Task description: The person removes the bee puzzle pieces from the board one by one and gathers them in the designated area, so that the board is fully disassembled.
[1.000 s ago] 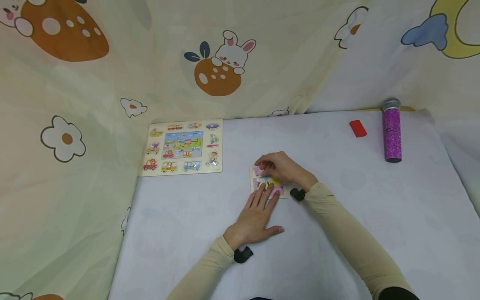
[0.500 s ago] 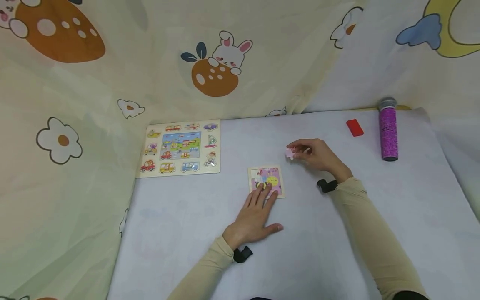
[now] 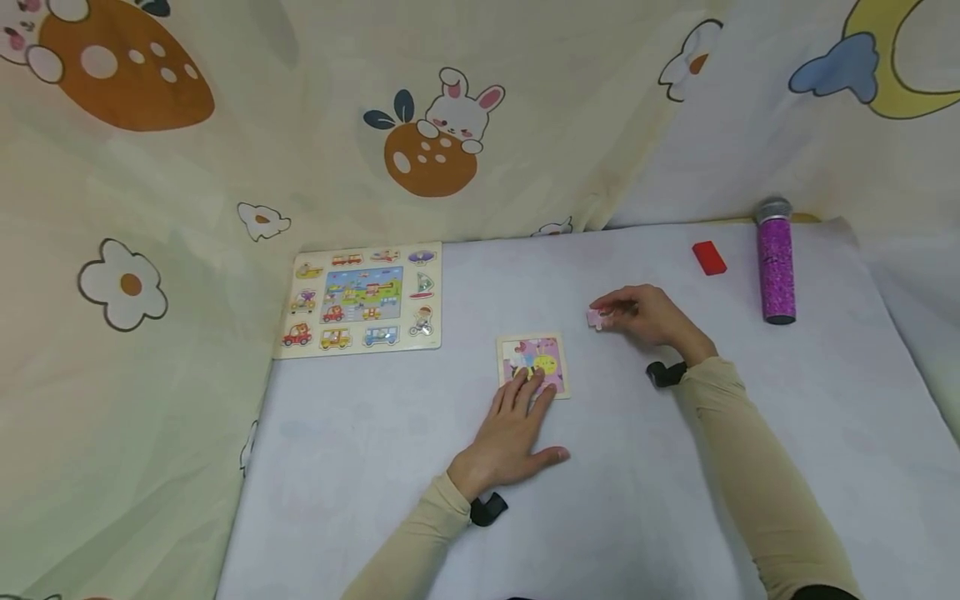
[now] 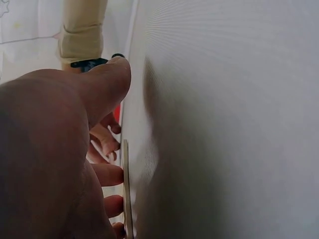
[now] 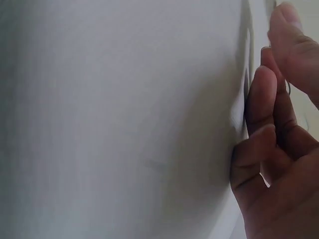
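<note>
My left hand (image 3: 508,440) lies with fingers straight, its fingertips resting on the lower part of a small square jigsaw puzzle (image 3: 550,343). The puzzle has a pale frame and a pink and yellow picture, partly covered by those fingers. Seen from the left wrist, the puzzle's frame (image 4: 126,184) appears edge-on under the fingertips. To the right of the puzzle, my right hand (image 3: 651,317) pinches a pink jigsaw piece (image 3: 595,319) close over the white table. In the right wrist view the fingers are bent near the tabletop, and the piece is hidden.
A larger wooden vehicle puzzle board (image 3: 433,333) lies at the back left of the table (image 3: 375,467). At the back right are a red rectangular block (image 3: 708,258) and a glittery purple cylinder (image 3: 777,271) with a grey top. A printed curtain (image 3: 315,167) hangs behind.
My right hand has lifted the pink jigsaw piece from the puzzle's upper left and carried it right, then slightly nearer. The left hand has stayed on the puzzle.
</note>
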The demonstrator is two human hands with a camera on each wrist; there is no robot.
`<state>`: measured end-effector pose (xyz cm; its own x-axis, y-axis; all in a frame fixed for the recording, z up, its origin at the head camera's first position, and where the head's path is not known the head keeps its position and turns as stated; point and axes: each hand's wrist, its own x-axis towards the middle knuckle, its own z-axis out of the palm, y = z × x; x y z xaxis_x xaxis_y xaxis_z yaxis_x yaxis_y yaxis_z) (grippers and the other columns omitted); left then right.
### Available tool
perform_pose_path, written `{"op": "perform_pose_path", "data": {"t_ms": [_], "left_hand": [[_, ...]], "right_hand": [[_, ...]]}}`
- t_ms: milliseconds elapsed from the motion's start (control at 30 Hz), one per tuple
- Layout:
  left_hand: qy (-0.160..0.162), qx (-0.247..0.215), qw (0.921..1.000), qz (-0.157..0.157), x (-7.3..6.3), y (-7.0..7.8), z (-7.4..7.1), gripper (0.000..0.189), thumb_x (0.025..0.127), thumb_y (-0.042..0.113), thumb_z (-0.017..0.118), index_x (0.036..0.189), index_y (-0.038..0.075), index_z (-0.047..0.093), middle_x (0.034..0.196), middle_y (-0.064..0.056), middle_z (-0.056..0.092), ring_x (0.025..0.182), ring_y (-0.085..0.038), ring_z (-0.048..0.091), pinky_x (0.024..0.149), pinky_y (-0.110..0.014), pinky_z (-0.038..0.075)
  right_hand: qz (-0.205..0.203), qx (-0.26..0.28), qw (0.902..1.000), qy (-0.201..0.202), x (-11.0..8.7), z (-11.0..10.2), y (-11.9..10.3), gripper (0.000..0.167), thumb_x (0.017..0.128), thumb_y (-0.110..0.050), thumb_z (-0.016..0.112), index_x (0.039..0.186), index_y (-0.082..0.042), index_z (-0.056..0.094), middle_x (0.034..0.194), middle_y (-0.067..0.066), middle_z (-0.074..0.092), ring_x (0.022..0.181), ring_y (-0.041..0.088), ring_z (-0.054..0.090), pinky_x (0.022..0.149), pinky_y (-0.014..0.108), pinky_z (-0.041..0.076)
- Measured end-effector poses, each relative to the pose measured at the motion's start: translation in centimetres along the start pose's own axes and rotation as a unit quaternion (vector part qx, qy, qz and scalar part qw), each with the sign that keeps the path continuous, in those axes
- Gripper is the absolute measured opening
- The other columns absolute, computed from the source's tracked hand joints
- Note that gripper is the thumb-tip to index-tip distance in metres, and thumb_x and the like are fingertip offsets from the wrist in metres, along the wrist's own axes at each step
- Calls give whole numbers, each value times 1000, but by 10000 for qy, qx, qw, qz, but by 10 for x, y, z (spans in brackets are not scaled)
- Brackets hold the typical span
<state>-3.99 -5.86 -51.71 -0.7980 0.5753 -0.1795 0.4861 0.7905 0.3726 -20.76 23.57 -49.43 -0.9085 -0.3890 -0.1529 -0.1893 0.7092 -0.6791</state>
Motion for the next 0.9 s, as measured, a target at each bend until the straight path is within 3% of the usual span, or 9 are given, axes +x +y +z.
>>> {"op": "perform_pose_path", "data": {"t_ms": [133,467,767,900], "left_hand": [[79,-17,10000,38,1,0,2,97,100,67,60,170,12,23,179,-11,10,166,-34,4,133,-53,15],[53,129,9999,-96,2,2,3,100,97,71,60,170,12,22,179,-11,11,165,-33,5,133,-52,14],[83,115,9998,-101,1,1,2,100,98,70,60,169,12,23,179,-11,13,165,-33,5,133,-52,15],[33,94,9999,-110,1,1,2,100,98,71,59,170,13,21,179,-10,11,166,-32,5,134,-51,14]], "right_hand": [[48,-106,9999,70,1,2,0,34,96,-7,78,129,-9,77,126,16,75,104,29,64,91,41,51],[89,-167,9996,222,3,6,0,36,86,-12,89,122,-11,81,110,11,75,91,24,57,76,29,47],[68,-252,9993,252,3,3,-4,40,87,-14,89,126,-11,79,113,12,75,94,26,59,79,33,48],[-225,-108,9987,455,3,7,-16,36,88,-16,89,122,-8,81,108,13,77,92,26,62,78,31,48]]}}
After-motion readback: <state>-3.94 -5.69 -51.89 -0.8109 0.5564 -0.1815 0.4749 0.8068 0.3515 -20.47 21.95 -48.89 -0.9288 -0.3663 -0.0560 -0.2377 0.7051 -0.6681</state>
